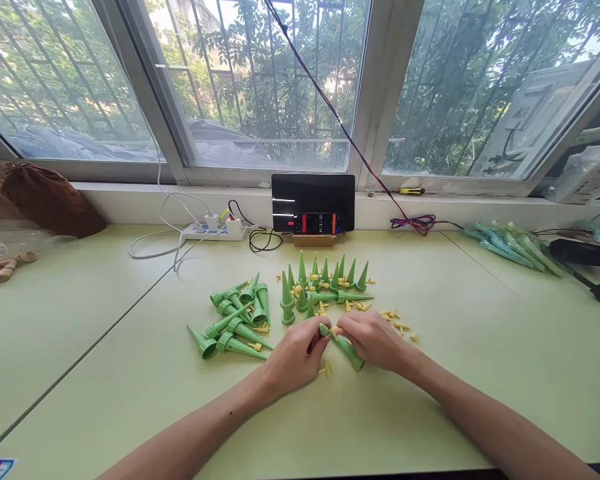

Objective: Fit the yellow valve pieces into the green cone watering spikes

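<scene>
Here the left hand, grip closed, apparently steadies a green watering spike, while the right hand pinches a yellow valve too small for a fist.

workroom, table beneath windows

Single head-worn view, facing forward and down, close above table, windows beyond

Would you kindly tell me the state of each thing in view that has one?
Left hand: closed on a green cone
Right hand: pinching a yellow fitting
Back cones: mostly upright
Piled cones: lying down
Loose fittings: scattered
Tablet: propped up, screen dark
Phone: screen lit
Power strip: plugs inserted
</scene>
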The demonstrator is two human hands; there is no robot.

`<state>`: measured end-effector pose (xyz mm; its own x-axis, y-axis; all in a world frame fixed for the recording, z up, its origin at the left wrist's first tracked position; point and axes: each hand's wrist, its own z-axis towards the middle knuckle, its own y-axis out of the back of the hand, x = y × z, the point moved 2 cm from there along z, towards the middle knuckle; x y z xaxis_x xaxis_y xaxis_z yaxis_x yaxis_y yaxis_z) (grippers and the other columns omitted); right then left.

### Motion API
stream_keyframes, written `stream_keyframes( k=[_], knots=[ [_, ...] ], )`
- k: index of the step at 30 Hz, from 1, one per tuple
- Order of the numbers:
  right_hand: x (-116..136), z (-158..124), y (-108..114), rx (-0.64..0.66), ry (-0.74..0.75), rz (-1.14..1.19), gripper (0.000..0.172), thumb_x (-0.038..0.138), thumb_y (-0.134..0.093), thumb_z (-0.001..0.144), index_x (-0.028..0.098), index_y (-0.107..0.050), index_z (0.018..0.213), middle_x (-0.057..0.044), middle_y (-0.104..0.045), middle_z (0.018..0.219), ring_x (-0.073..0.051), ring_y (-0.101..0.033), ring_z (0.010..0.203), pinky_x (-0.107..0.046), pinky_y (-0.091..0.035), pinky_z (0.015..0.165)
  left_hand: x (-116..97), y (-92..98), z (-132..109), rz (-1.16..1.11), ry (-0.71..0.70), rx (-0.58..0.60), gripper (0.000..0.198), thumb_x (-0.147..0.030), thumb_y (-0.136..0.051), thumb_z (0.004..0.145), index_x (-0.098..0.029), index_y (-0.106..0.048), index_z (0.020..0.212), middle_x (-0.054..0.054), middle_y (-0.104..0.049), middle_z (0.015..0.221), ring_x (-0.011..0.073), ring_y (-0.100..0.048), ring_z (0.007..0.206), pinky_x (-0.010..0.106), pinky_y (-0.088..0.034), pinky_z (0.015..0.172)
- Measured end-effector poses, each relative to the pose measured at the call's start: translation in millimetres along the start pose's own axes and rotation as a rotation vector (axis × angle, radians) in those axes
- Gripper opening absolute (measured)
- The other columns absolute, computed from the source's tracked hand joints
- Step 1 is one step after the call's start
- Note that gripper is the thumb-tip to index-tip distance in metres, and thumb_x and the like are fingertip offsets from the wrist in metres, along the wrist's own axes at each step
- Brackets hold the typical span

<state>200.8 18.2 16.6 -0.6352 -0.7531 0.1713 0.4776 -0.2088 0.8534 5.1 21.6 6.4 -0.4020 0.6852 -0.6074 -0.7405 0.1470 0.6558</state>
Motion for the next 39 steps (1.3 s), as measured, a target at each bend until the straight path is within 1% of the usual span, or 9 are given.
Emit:
stream_keyframes(
  k=[4, 6, 10, 13, 15, 20, 26, 34, 39],
  knots=[
    [0.2, 0.2, 0.3, -0.006, -0.002, 0.002, 0.042, 0.029, -0.03, 0.11, 0.022, -0.044, 0.071, 0.002, -0.044, 0.061, -0.014, -0.03, 0.053, -0.027, -0.021, 0.053, -1.3, 0.5, 0.3, 0.004, 0.006, -0.008, 0.013, -0.018, -0.05, 0.098, -0.019, -0.059, 0.107, 0.001, -0.063, 0.075, 0.0135, -0.053, 0.06, 0.025, -0.043, 0.06],
    [0.9, 0.9, 1.1, -0.022, -0.009, 0.01, 0.042, 0.03, -0.03, 0.11, 0.021, -0.047, 0.073, 0.001, -0.048, 0.064, -0.014, -0.035, 0.054, -0.027, -0.024, 0.053, -1.0, 0.3, 0.8, 0.0, 0.027, -0.015, 0.013, -0.018, -0.05, 0.098, -0.019, -0.06, 0.108, 0.001, -0.063, 0.076, 0.0135, -0.054, 0.061, 0.025, -0.043, 0.06],
    [3.6, 2.5, 4.0, -0.063, -0.03, 0.065, 0.031, 0.026, -0.033, 0.11, 0.019, -0.058, 0.092, -0.004, -0.06, 0.077, -0.016, -0.051, 0.064, -0.026, -0.032, 0.058, 0.5, -0.1, 2.9, -0.025, 0.065, -0.034, 0.014, -0.019, -0.051, 0.099, -0.019, -0.062, 0.106, 0.0, -0.062, 0.074, 0.0133, -0.053, 0.061, 0.024, -0.042, 0.059],
    [4.7, 2.8, 5.5, -0.085, -0.017, 0.097, 0.023, 0.022, -0.036, 0.108, 0.019, -0.059, 0.106, -0.007, -0.066, 0.087, -0.017, -0.057, 0.071, -0.026, -0.036, 0.06, 1.5, 0.6, 4.1, -0.038, 0.091, -0.074, 0.013, -0.022, -0.052, 0.099, -0.018, -0.063, 0.104, -0.002, -0.057, 0.068, 0.0127, -0.05, 0.059, 0.023, -0.041, 0.057],
    [4.1, 2.5, 5.2, -0.096, -0.003, 0.104, 0.02, 0.022, -0.039, 0.108, 0.019, -0.059, 0.108, -0.008, -0.067, 0.091, -0.017, -0.059, 0.074, -0.026, -0.038, 0.061, 1.5, 0.9, 4.2, -0.044, 0.102, -0.085, 0.012, -0.023, -0.052, 0.099, -0.018, -0.063, 0.102, -0.003, -0.055, 0.067, 0.0123, -0.049, 0.058, 0.023, -0.041, 0.057],
    [1.1, 0.9, 2.5, -0.133, 0.005, 0.09, 0.021, 0.022, -0.04, 0.108, 0.019, -0.058, 0.097, -0.005, -0.066, 0.081, -0.017, -0.058, 0.069, -0.026, -0.038, 0.06, 0.3, -0.1, 2.8, -0.042, 0.077, -0.049, 0.012, -0.022, -0.051, 0.099, -0.018, -0.062, 0.101, -0.001, -0.059, 0.071, 0.0124, -0.05, 0.059, 0.024, -0.042, 0.058],
    [0.0, -0.8, -0.4, -0.075, 0.016, 0.069, 0.026, 0.022, -0.037, 0.108, 0.019, -0.056, 0.091, -0.005, -0.064, 0.078, -0.016, -0.054, 0.065, -0.026, -0.035, 0.059, -0.9, 0.2, 1.2, -0.012, 0.04, -0.009, 0.014, -0.02, -0.05, 0.099, -0.018, -0.063, 0.104, 0.0, -0.059, 0.07, 0.0132, -0.05, 0.06, 0.024, -0.042, 0.06],
    [-0.8, -1.5, -1.9, -0.06, 0.014, 0.041, 0.035, 0.028, -0.033, 0.11, 0.019, -0.055, 0.085, -0.003, -0.059, 0.071, -0.015, -0.046, 0.059, -0.027, -0.029, 0.056, -4.1, 1.0, 0.6, -0.03, 0.018, 0.004, 0.012, -0.021, -0.049, 0.1, -0.018, -0.061, 0.1, -0.001, -0.057, 0.071, 0.0129, -0.05, 0.061, 0.024, -0.042, 0.061],
    [-0.4, -1.5, -1.3, -0.038, 0.005, 0.03, 0.039, 0.03, -0.031, 0.11, 0.019, -0.053, 0.081, -0.002, -0.055, 0.067, -0.015, -0.04, 0.057, -0.027, -0.026, 0.055, -5.8, 0.8, 1.4, -0.048, 0.003, 0.006, 0.011, -0.02, -0.049, 0.1, -0.019, -0.06, 0.101, -0.001, -0.057, 0.071, 0.0129, -0.05, 0.06, 0.024, -0.041, 0.06]
  ],
)
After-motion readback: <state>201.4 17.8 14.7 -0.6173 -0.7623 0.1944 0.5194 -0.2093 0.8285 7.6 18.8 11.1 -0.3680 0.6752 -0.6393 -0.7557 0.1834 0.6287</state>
